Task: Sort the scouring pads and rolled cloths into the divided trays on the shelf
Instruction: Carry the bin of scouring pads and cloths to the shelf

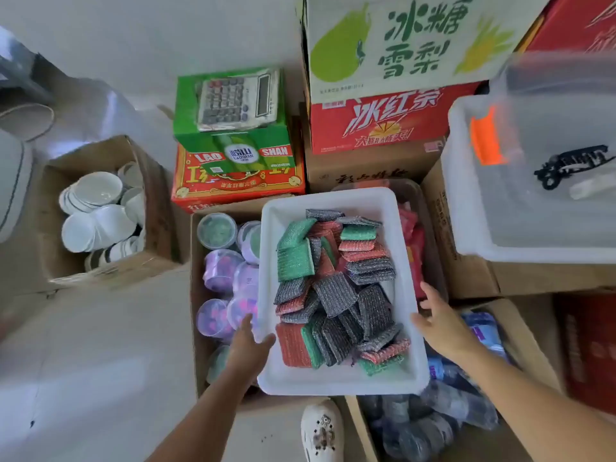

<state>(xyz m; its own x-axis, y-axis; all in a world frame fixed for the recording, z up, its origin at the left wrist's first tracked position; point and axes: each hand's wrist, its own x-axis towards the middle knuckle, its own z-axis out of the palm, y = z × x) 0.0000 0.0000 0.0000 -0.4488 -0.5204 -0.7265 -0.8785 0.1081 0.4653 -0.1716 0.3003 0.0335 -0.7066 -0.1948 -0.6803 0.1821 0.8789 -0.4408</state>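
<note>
Two hands frame a white tray (336, 385) heaped with scouring pads (333, 288) in green, red and grey. The tray rests across open cardboard boxes on the floor.

The left hand (246, 341) lies against the tray's near-left side, fingers straight along the outer wall and thumb over the rim. The right hand (443, 323) is at the near-right side, fingers spread wide and thumb touching the rim. As far as we can tell, neither hand has curled round the rim yet.

Left of the tray sit purple lidded tubs (220, 271), and red packets (413, 248) show under its right side. Beyond it, a calculator (236, 101) lies on stacked drink cartons.

No shelf or divided tray is in view. We cannot say whether the dark wrapped bundles (433, 421) off the tray's near-right corner are the rolled cloths.

We judge the step in hand to be lifting the tray. To do it well, we would hook the fingers under the rim at matching points on both sides. Those points should be nearer the tray's middle than its near corners, so the far end does not sag. The pads are loose and piled close to rim height, so both sides should rise together and stay level. We would lift the tray straight up, clear of the tubs and packets, before turning away.
</note>
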